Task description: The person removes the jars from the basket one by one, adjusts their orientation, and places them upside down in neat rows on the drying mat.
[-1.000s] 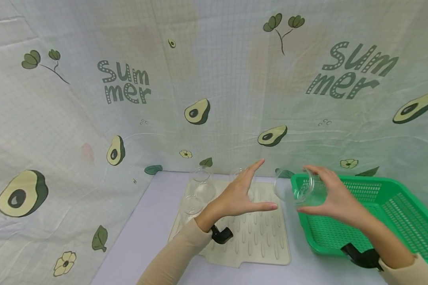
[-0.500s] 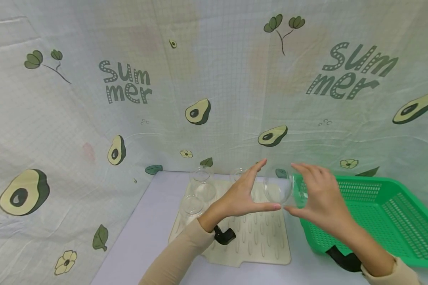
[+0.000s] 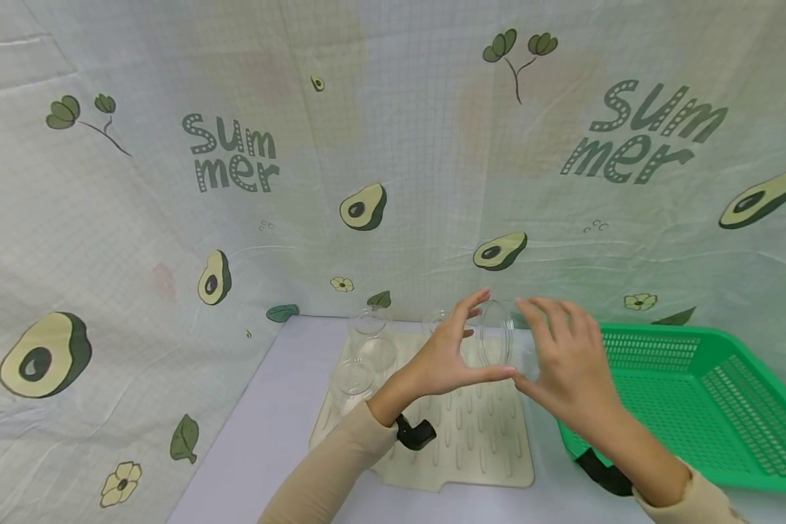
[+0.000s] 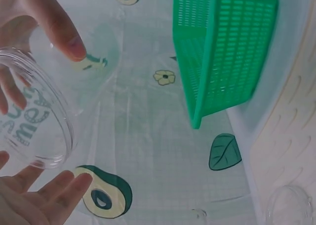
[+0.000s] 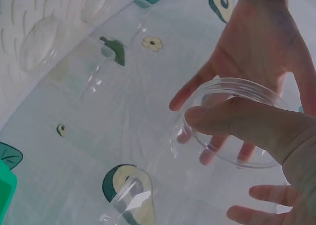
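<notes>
A clear jar [image 3: 495,336] is held on its side above the mat, its round rim turned toward my left hand [image 3: 435,358]. My right hand [image 3: 573,356] grips the body, thumb below and fingers above. In the right wrist view its thumb [image 5: 237,115] lies across the jar [image 5: 232,162]. Spread wide beside the rim, the left hand has fairly straight fingers, and its thumb tip meets the right thumb. The left wrist view shows the left fingers [image 4: 59,190] close under the jar's rim [image 4: 61,121]; whether they touch it I cannot tell.
Several other clear vessels [image 3: 356,377] stand on the back and left of a cream ridged mat [image 3: 458,440]. A green perforated basket [image 3: 701,480] sits to the right on the pale table [image 3: 236,466]. Behind hangs a cloth [image 3: 419,145] printed with avocados.
My right hand has moved left with the jar, from over the basket's edge to my left hand. The left hand has stayed nearly in place.
</notes>
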The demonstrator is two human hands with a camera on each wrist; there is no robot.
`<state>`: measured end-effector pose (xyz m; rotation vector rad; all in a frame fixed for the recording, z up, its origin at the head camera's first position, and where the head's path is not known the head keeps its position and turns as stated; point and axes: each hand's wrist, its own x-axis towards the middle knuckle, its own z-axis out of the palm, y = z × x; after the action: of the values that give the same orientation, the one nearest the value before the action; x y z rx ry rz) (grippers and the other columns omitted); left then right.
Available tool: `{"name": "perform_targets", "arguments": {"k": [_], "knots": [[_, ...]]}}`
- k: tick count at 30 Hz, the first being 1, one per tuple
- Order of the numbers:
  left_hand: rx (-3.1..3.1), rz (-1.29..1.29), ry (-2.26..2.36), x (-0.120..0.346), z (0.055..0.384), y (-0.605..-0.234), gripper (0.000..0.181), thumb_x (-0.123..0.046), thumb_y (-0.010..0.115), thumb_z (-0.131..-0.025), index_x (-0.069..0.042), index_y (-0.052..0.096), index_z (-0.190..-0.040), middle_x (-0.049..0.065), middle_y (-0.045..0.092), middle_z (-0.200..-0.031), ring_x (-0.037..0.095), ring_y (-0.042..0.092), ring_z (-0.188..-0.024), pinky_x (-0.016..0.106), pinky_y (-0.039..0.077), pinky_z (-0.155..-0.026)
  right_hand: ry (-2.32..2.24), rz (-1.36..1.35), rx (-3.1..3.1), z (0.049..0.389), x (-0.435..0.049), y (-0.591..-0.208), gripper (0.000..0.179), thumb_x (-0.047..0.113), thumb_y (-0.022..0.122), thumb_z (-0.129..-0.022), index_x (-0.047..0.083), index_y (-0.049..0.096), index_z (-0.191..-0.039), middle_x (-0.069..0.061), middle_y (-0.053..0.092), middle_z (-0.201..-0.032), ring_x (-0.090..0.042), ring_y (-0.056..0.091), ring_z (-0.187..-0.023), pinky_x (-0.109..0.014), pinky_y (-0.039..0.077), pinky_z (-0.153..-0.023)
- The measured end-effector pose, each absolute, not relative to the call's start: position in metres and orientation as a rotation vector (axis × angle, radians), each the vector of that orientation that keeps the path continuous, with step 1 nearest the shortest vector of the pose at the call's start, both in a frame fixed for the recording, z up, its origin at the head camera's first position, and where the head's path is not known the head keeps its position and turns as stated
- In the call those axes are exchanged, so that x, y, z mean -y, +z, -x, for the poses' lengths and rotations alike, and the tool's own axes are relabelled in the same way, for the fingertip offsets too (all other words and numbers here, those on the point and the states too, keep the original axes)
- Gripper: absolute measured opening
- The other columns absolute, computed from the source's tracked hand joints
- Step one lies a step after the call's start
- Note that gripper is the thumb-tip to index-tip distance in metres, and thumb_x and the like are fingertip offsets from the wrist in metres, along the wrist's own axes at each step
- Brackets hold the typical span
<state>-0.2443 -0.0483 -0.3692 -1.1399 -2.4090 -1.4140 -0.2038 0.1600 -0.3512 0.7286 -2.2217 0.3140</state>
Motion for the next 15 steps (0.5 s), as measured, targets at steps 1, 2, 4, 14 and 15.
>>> {"name": "perform_targets", "arguments": {"k": [1, 2, 4, 14, 15], "knots": [[2.406, 1.139, -1.427, 0.048, 0.245, -0.369, 0.105, -0.031, 0.083, -0.082, -0.031, 0.011, -0.159, -0.011, 0.021, -0.161, 0.017, 0.034, -0.142, 0.039, 0.045, -0.105, 0.307, -0.727, 2.223, 0.204, -0.159, -0.352, 0.106, 0.018, 0.098, -0.045, -0.003, 0.05, -0.136, -0.025, 0.05, -0.13, -0.051, 0.042, -0.117, -0.066, 0.034, -0.093], [2.404, 1.141, -1.444, 0.048, 0.245, -0.37, 0.105, -0.03, 0.083, -0.082, -0.031, 0.012, -0.159, -0.01, 0.021, -0.161, 0.017, 0.035, -0.142, 0.039, 0.045, -0.105, 0.303, -0.726, 2.223, 0.204, -0.158, -0.353, 0.106, 0.018, 0.098, -0.044, -0.003, 0.05, -0.136, -0.025, 0.05, -0.13, -0.051, 0.042, -0.118, -0.066, 0.034, -0.093], [2.397, 1.143, -1.487, 0.048, 0.246, -0.37, 0.104, -0.028, 0.083, -0.083, -0.031, 0.013, -0.159, -0.009, 0.023, -0.16, 0.017, 0.036, -0.14, 0.037, 0.046, -0.104, 0.292, -0.725, 2.222, 0.203, -0.155, -0.354, 0.107, 0.018, 0.098, -0.044, -0.003, 0.05, -0.137, -0.026, 0.049, -0.13, -0.051, 0.041, -0.119, -0.066, 0.034, -0.094], [2.375, 1.149, -1.584, 0.049, 0.251, -0.375, 0.097, -0.027, 0.082, -0.085, -0.031, 0.017, -0.157, -0.007, 0.028, -0.157, 0.016, 0.042, -0.136, 0.031, 0.048, -0.099, 0.245, -0.73, 2.198, 0.205, -0.147, -0.36, 0.103, 0.016, 0.095, -0.047, -0.004, 0.05, -0.137, -0.028, 0.05, -0.13, -0.051, 0.041, -0.118, -0.064, 0.034, -0.095], [2.373, 1.151, -1.586, 0.049, 0.252, -0.375, 0.096, -0.026, 0.081, -0.085, -0.03, 0.018, -0.157, -0.006, 0.029, -0.156, 0.016, 0.042, -0.135, 0.031, 0.049, -0.099, 0.244, -0.731, 2.195, 0.206, -0.147, -0.36, 0.102, 0.016, 0.095, -0.047, -0.004, 0.05, -0.137, -0.029, 0.05, -0.13, -0.051, 0.041, -0.118, -0.064, 0.034, -0.096]]}}
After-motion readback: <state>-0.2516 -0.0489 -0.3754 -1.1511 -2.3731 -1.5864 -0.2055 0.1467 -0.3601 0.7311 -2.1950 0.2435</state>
